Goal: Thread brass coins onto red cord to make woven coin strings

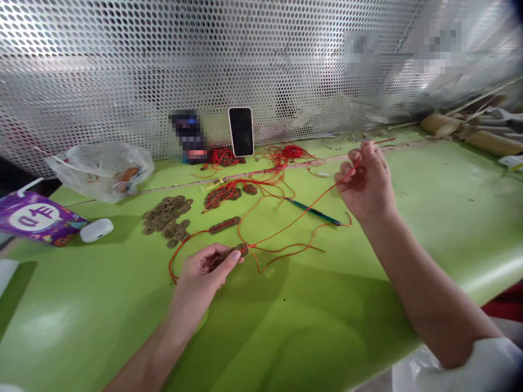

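Observation:
My left hand [210, 267] is closed on a string of coins [244, 250], dull brown discs with holes, partly hidden by the fingers. A red cord [294, 220] runs taut from these coins up to my right hand [365, 179], which pinches it, a short end sticking out beyond the fingertips. More red cord lies in loose loops on the green table [327, 305]. Just behind my left hand is a short row of coins [224, 224] laced with red cord. A pile of loose coins [165, 218] sits to the left.
A dark green pen [314, 211] lies between my hands. Red-corded coin bundles [229, 195] and a red cord tangle [292, 152] are farther back. A phone [241, 132] leans on the perforated metal screen [261, 60]. At left are a plastic bag [102, 171], a purple carton [36, 218] and a white case [97, 230].

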A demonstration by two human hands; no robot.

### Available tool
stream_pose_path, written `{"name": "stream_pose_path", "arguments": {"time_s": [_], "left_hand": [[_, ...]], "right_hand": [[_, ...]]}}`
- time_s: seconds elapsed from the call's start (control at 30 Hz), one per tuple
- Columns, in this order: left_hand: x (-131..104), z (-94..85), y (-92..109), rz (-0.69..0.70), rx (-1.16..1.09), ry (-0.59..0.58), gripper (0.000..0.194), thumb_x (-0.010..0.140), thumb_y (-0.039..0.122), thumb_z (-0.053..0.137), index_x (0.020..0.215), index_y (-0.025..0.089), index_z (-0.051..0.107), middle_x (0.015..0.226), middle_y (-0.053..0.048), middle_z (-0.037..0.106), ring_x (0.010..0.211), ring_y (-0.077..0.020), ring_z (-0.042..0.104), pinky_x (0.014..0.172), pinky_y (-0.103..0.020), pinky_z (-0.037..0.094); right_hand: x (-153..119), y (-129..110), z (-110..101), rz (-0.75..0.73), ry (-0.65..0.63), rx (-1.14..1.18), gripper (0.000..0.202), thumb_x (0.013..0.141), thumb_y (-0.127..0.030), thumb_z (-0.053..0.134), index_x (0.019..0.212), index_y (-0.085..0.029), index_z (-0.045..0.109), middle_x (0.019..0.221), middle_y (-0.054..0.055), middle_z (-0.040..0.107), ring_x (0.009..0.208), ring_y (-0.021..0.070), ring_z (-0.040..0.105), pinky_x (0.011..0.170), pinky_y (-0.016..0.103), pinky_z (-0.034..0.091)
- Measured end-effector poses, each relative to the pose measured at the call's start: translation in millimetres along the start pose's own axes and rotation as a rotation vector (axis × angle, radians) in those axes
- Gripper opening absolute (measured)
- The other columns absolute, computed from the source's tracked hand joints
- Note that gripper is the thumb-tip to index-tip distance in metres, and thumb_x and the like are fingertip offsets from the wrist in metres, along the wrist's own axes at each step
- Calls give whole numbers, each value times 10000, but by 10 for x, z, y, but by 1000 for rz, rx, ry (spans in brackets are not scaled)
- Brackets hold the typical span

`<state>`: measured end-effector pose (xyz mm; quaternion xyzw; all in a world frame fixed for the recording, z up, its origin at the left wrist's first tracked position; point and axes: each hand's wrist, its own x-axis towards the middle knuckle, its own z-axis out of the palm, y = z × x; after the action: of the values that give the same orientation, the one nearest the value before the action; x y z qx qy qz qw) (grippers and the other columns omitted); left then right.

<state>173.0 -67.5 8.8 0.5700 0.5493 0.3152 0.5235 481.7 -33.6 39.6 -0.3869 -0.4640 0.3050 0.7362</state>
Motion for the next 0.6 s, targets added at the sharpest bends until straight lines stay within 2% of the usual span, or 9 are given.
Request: {"name": "stream_pose_path", "arguments": {"time_s": [0.1, 0.17, 0.33, 0.5, 0.6], "left_hand": [[-2, 2, 5, 6, -1, 9, 266, 734, 452, 689, 696, 192, 644, 492, 49, 500, 436, -78, 370, 404, -172, 296], [1, -1, 1, 13, 5, 10, 261, 729, 448, 695, 681, 196, 643, 448, 68, 428, 430, -80, 364, 402, -169, 297], [4, -12, -10, 27, 17, -6, 271, 739, 459, 690, 675, 201, 640, 449, 73, 399, 438, -82, 362, 402, -166, 280], [5, -1, 0, 44, 43, -17, 281, 749, 466, 679, 675, 199, 627, 449, 75, 392, 443, -82, 362, 407, -163, 270], [11, 7, 8, 51, 35, -18, 273, 751, 452, 674, 674, 197, 615, 449, 76, 393, 440, -83, 359, 405, -166, 275]], "right_hand": [[232, 28, -355, 60, 178, -97, 261, 960, -335, 419, 821, -225, 611, 969, 45, 655, 541, 18, 510, 493, 226, 389], [352, 68, -569, 74, 258, -95, 363, 969, -330, 375, 766, -191, 642, 997, 72, 668, 501, -2, 481, 479, 239, 363], [459, 152, -912, -20, 217, -151, 367, 954, -295, 396, 705, -195, 647, 993, 68, 688, 466, -18, 457, 470, 232, 349], [451, 132, -1062, -4, 277, 80, 283, 913, -291, 492, 670, -229, 623, 912, 32, 695, 465, -5, 459, 455, 193, 366], [514, 165, -1133, -164, 172, -8, 318, 888, -286, 499, 599, -198, 596, 800, 33, 689, 451, -8, 464, 435, 210, 326]]}}
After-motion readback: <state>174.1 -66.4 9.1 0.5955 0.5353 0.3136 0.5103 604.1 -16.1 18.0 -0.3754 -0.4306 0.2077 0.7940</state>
